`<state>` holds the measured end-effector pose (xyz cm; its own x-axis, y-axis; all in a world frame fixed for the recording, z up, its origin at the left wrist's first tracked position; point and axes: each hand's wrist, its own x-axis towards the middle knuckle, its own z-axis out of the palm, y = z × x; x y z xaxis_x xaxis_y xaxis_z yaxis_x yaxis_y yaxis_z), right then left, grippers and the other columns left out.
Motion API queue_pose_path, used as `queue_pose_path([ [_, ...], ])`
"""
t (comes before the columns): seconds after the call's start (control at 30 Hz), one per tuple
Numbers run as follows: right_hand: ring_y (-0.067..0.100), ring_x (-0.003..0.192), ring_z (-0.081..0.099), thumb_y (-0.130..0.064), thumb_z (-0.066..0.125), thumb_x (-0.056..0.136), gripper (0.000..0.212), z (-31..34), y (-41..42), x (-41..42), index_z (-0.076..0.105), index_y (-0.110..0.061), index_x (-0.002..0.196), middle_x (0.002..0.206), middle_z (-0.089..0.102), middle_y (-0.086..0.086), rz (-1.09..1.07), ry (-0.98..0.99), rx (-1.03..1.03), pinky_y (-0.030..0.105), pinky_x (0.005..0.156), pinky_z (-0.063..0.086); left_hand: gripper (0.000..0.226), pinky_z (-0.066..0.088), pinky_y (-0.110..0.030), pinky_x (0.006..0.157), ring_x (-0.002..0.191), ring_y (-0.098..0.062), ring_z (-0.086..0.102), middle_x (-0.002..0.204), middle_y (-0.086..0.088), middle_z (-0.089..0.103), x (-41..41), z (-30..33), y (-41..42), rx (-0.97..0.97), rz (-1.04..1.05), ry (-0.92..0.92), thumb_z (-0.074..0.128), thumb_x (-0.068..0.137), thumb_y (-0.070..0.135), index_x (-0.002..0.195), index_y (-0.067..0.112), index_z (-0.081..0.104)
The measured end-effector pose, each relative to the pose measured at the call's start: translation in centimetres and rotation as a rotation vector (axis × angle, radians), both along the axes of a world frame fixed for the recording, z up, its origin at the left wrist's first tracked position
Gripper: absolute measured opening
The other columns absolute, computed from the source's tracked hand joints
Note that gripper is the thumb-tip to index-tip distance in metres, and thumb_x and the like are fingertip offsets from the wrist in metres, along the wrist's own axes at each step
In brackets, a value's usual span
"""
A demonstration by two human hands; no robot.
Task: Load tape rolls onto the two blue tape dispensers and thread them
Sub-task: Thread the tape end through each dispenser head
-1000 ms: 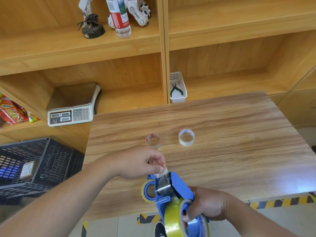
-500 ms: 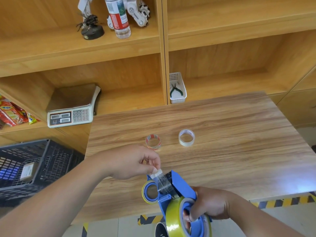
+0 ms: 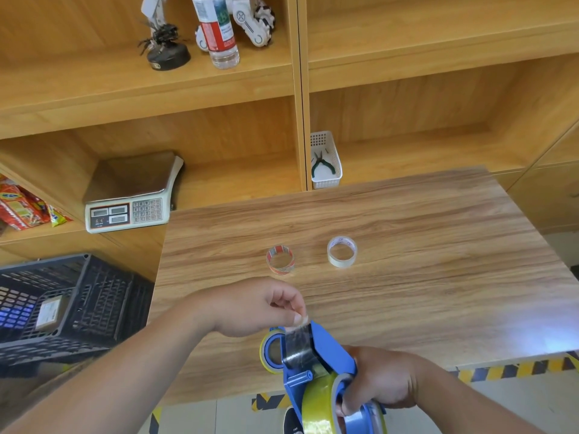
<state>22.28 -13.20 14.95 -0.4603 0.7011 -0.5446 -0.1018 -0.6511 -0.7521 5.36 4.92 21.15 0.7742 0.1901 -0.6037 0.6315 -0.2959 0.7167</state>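
Note:
My right hand (image 3: 380,382) grips a blue tape dispenser (image 3: 326,349) at the table's near edge, with a yellowish tape roll (image 3: 316,408) mounted on it. My left hand (image 3: 257,305) pinches the free end of the clear tape (image 3: 297,343) at the dispenser's front. Behind the dispenser lies another yellow-rimmed roll on a blue hub (image 3: 271,352), mostly hidden; I cannot tell whether it belongs to a second dispenser. Two small rolls rest on the table (image 3: 438,261): a red-and-white one (image 3: 280,260) and a clear white one (image 3: 342,251).
A wooden shelf unit stands behind the table with a weighing scale (image 3: 131,195), a white basket with pliers (image 3: 325,161) and a bottle (image 3: 216,29). A dark plastic crate (image 3: 62,305) sits to the left. Hazard-striped floor tape runs below the table's near edge.
My left hand has shifted slightly right and down with the tape end, keeping its pinch. The dispenser in my right hand has tilted a little; the small rolls have not moved.

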Motion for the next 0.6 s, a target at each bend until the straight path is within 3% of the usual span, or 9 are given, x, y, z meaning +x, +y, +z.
queue_pose_path([
  [0.1, 0.021, 0.081, 0.066, 0.017, 0.061, 0.072, 0.040, -0.2, 0.0, -0.1, 0.072, -0.015, 0.095, 0.084, 0.070, 0.008, -0.020, -0.012, -0.020, 0.028, 0.080, 0.053, 0.017, 0.046, -0.020, 0.082, 0.078, -0.002, 0.057, 0.080, 0.020, 0.064, 0.0, -1.0, -0.4, -0.145, 0.085, -0.011, 0.058, 0.102, 0.018, 0.094, 0.028, 0.069],
  [0.2, 0.025, 0.086, 0.066, 0.018, 0.059, 0.076, 0.043, -0.4, 0.2, 0.0, 0.071, -0.008, 0.107, 0.092, 0.070, 0.014, -0.030, -0.040, -0.019, 0.029, 0.083, 0.054, 0.017, 0.043, -0.015, 0.068, 0.071, -0.003, 0.052, 0.078, 0.013, 0.059, 0.1, -2.4, -1.1, -0.312, 0.225, 0.005, 0.056, 0.099, 0.014, 0.091, 0.024, 0.067],
  [0.3, 0.035, 0.101, 0.064, 0.016, 0.059, 0.076, 0.057, -0.8, 0.5, -0.1, 0.063, -0.010, 0.127, 0.107, 0.067, 0.026, -0.020, -0.086, 0.011, 0.042, 0.095, 0.054, 0.021, 0.035, -0.023, 0.065, 0.071, -0.008, 0.049, 0.082, 0.006, 0.057, 0.3, -4.1, -1.9, -0.462, 0.326, 0.085, 0.051, 0.093, 0.014, 0.089, 0.025, 0.068],
  [0.37, 0.035, 0.103, 0.065, 0.013, 0.060, 0.075, 0.061, -1.1, 0.6, 0.0, 0.060, -0.008, 0.132, 0.110, 0.068, 0.027, -0.022, -0.132, 0.008, 0.041, 0.096, 0.055, 0.025, 0.034, -0.026, 0.065, 0.070, -0.009, 0.053, 0.081, 0.006, 0.060, 0.5, -4.7, -2.1, -0.530, 0.364, 0.107, 0.048, 0.092, 0.013, 0.086, 0.024, 0.069],
  [0.43, 0.036, 0.103, 0.069, 0.009, 0.062, 0.075, 0.060, -1.3, 0.4, 0.2, 0.061, -0.010, 0.132, 0.113, 0.071, 0.023, -0.028, -0.163, 0.008, 0.039, 0.096, 0.056, 0.030, 0.037, -0.026, 0.065, 0.067, -0.009, 0.057, 0.079, 0.005, 0.063, 0.8, -5.2, -2.1, -0.587, 0.399, 0.118, 0.045, 0.096, 0.008, 0.085, 0.022, 0.069],
  [0.6, 0.049, 0.108, 0.066, 0.007, 0.064, 0.070, 0.052, -2.4, 0.2, 0.0, 0.068, -0.013, 0.118, 0.111, 0.069, 0.030, -0.121, -0.194, 0.056, 0.057, 0.100, 0.053, 0.023, 0.041, -0.025, 0.061, 0.068, -0.012, 0.057, 0.086, 0.001, 0.063, 1.6, -6.6, -1.5, -0.603, 0.467, 0.150, 0.051, 0.093, 0.010, 0.086, 0.023, 0.068],
])
